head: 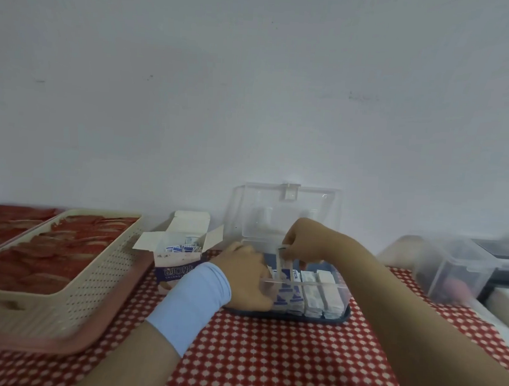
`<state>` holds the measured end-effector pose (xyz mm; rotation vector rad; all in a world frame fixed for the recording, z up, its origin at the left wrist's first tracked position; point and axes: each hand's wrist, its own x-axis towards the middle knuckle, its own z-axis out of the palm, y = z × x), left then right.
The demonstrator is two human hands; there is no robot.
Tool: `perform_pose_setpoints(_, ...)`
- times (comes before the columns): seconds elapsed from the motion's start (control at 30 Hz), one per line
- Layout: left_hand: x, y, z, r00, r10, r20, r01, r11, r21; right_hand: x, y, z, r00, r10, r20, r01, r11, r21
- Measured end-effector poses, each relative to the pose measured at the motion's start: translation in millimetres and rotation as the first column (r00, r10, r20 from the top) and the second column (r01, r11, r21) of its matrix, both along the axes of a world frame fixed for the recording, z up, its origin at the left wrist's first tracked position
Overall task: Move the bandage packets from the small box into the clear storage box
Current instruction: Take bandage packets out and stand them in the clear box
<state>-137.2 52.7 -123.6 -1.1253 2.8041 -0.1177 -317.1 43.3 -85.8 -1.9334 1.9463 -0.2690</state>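
Just below the right hand [307, 238], a thin white bandage packet [281, 259] stands upright, pinched by its top between thumb and fingertips over the clear storage box [338, 292]. Under that hand, rows of packets [315, 296] stand on edge in the box, whose lid [288, 213] is tipped up behind the hand. The left hand [246, 275], with a pale blue wristband [196, 297], covers the box's left end, fingers down inside; whether they grip anything I cannot tell. Left of this hand the small box [173, 265] sits open, holding blue-and-white packets [180, 248]. Further left, a cream basket [91, 272] of red sachets [62, 245] sits on a pink tray [71, 342]. A red checked cloth [265, 359] covers the counter.
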Motion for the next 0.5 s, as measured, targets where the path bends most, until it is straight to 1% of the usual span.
perform_pose_setpoints(0.1, 2.1, -1.8, -4.3, 1.0, -0.014, 0.027, 0.015, 1.0, -0.018, 3.6, -1.6, -8.6, 1.0, -0.023, -0.021, 0.024, 0.999, 0.039)
perform_pose_setpoints(0.17, 2.4, -3.6, -5.1, 0.999, -0.029, 0.013, 0.029, 1.0, 0.001, 5.5, -2.4, -13.8, 0.999, -0.035, -0.029, 0.037, 0.997, 0.067)
perform_pose_setpoints(0.27, 2.1, -8.0, -8.6, 1.0, -0.03, -0.002, 0.03, 0.999, 0.029, 9.0, -1.6, -18.9, 0.996, -0.037, -0.083, 0.046, 0.993, 0.104)
perform_pose_setpoints(0.33, 2.4, -12.1, -12.5, 0.999, -0.021, -0.04, 0.023, 0.998, 0.055, 12.2, -1.3, -21.1, 0.993, -0.027, -0.116, 0.042, 0.991, 0.126)
perform_pose_setpoints(0.5, 3.4, -18.3, -15.7, 0.992, 0.007, -0.126, 0.004, 0.996, 0.093, 18.2, -6.2, -27.8, 0.98, -0.051, -0.19, 0.066, 0.995, 0.072)
